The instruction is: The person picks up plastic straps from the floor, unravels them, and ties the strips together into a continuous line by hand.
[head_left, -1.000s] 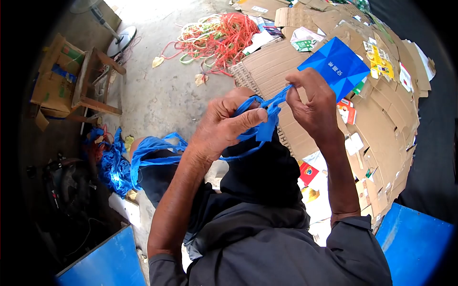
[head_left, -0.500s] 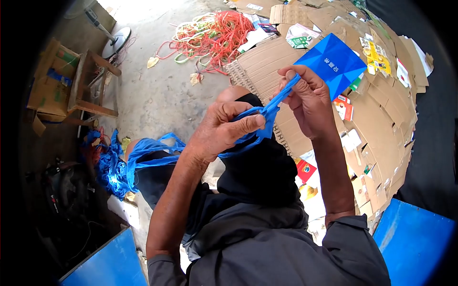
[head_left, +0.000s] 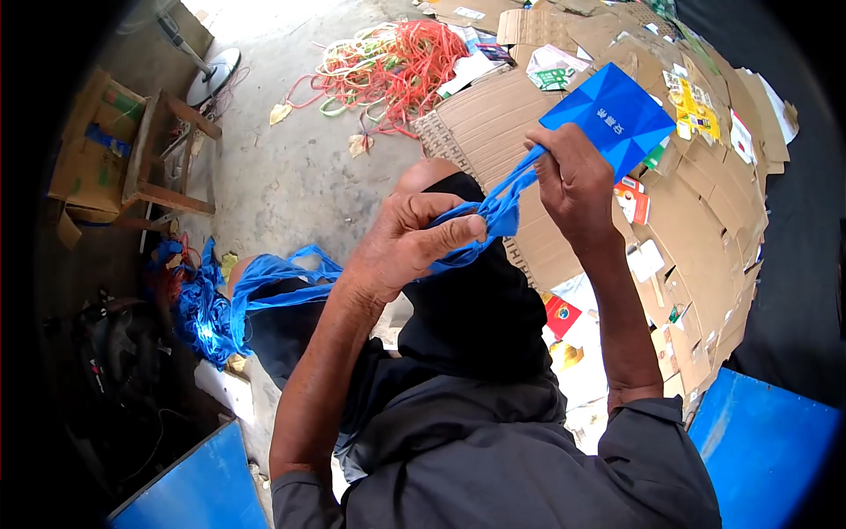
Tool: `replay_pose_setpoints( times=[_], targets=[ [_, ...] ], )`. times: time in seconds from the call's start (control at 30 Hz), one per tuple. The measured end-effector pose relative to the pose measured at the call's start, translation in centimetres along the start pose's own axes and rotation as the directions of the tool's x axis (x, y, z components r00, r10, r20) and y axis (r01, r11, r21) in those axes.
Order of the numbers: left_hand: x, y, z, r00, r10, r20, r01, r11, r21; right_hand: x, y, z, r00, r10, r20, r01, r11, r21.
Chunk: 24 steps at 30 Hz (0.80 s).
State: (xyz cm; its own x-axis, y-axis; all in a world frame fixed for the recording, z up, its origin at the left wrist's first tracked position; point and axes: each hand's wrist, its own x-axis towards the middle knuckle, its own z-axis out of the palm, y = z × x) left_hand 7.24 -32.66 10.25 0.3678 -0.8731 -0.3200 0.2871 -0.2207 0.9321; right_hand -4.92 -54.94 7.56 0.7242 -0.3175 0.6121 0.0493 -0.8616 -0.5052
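Several strands of blue fabric strip (head_left: 504,204) stretch between my two hands above my knee. My left hand (head_left: 414,238) is closed round the bunch, thumb pressed over it. Higher up and to the right, my right hand (head_left: 571,176) has its fingers curled tightly on the other end of the strands. From my left hand the strip runs back across my other thigh to a tangled blue heap (head_left: 203,309) on the left. Behind my right hand lies a flat blue printed box (head_left: 612,119); I cannot tell whether they touch.
Flattened cardboard (head_left: 705,238) with paper scraps is spread over the right side. A red, green and white strap tangle (head_left: 397,66) lies on the concrete floor ahead. A wooden stool frame (head_left: 176,198) and a cardboard box (head_left: 101,150) stand left, near a fan base (head_left: 214,75).
My right hand has turned over and closed from a fingertip pinch into a fuller grip. The strands between my hands now look longer and straighter. My left hand stays almost in place.
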Motion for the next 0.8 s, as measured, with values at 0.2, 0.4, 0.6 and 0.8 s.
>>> replay_pose_setpoints(
  times=[0.2,0.4,0.6,0.8],
  targets=[
    [0.8,-0.1,-0.1,0.993,0.119,-0.005,-0.119,0.992,-0.044,0.8,-0.8,0.7,0.785,0.490,0.379,-0.402,-0.062,0.913],
    [1.1,-0.7,0.4,0.977,0.188,-0.099,-0.194,0.980,-0.055,0.1,-0.4,1.4,0.775,0.408,0.482,-0.366,-0.331,0.870],
    [1.2,-1.5,-0.1,0.978,0.199,-0.070,-0.209,0.960,-0.184,-1.3,-0.6,1.5,0.740,0.449,0.501,-0.527,-0.076,0.846],
    [0.9,-1.6,0.8,0.968,0.186,-0.168,-0.223,0.946,-0.236,-1.6,-0.9,1.2,0.797,0.484,0.361,-0.587,0.482,0.650]
  ],
)
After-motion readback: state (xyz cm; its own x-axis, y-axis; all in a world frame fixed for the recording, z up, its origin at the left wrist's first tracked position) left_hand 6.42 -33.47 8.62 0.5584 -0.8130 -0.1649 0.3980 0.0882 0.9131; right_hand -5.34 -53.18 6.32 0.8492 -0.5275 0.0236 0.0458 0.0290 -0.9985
